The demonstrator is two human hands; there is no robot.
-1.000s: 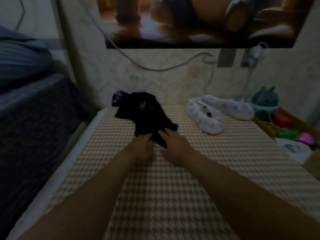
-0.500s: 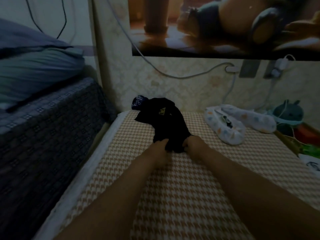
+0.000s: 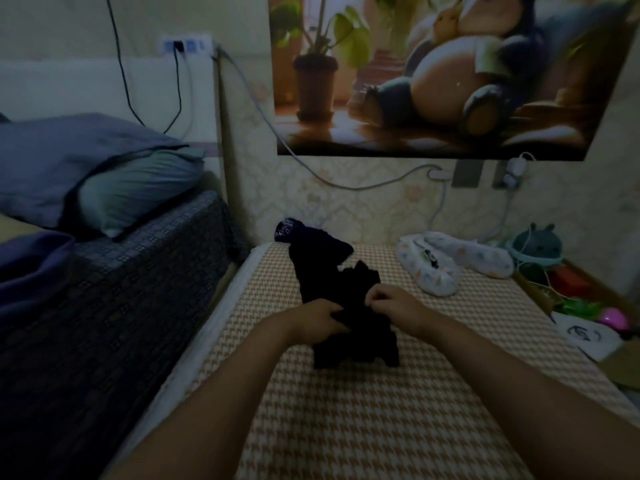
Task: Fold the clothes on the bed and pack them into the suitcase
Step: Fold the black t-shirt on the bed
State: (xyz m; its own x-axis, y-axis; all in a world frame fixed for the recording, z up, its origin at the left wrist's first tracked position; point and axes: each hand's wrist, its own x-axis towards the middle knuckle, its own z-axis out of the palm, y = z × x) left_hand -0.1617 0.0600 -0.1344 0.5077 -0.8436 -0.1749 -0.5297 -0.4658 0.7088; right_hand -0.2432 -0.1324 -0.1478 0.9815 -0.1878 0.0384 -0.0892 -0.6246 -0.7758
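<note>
We count two hands: one left hand [image 3: 317, 320] and one right hand [image 3: 394, 304]. We count one dark clothing heap [image 3: 343, 282]; we cannot tell how many garments it contains. We count one bed [image 3: 346, 427] with a houndstooth cover. We also count two white patterned fabric pieces [image 3: 431, 273], two pillows [image 3: 86, 168], one poster [image 3: 433, 74], one plush toy [image 3: 536, 242] and one wall socket strip [image 3: 187, 46].

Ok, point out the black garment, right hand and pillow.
black garment [image 3: 349, 289], head view, its bunched middle.
right hand [image 3: 394, 303], head view, back of hand.
pillow [image 3: 138, 192], head view, middle of its case.
</note>
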